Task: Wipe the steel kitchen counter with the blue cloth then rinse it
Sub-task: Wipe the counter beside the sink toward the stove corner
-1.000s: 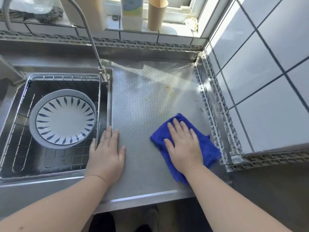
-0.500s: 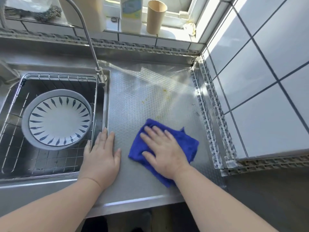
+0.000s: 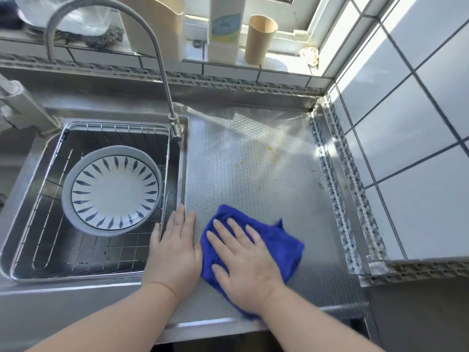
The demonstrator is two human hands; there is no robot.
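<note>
The blue cloth (image 3: 256,246) has been slid left across the tabletop (image 3: 253,174) since the earlier frames, so it's now bunched right up against the left hand (image 3: 175,252) instead of sitting out toward the right rail. The right hand (image 3: 245,260) is pressed flat on top of it, fingers spread wide, nothing really gripped, just palm-down on the fabric. The left hand is laid flat too, open, planted on the steel at the near left edge of the textured surface, just beside the sink (image 3: 33,158) rim, with its thumb side touching or nearly touching the cloth. Some motion blur can be seen on the cloth's near edge.

A few yellowish specks (image 3: 269,151) are left on the far part of the tabletop, well apart from the cloth, and a streak of sun glare is thrown across that same area.

To the left, a wire rack (image 3: 83,252) is set inside the sink, and a white plate (image 3: 113,190) with a blue petal pattern is rested in it, tilted a bit. The gooseneck faucet (image 3: 162,69) is mounted between sink and tabletop.

On the far windowsill a tan cup (image 3: 260,39), a white bottle (image 3: 225,29) with a pale label, a beige container (image 3: 162,24) and a steel scrubber (image 3: 105,36) are lined up. White tiles (image 3: 406,123) are seen on the right wall.
</note>
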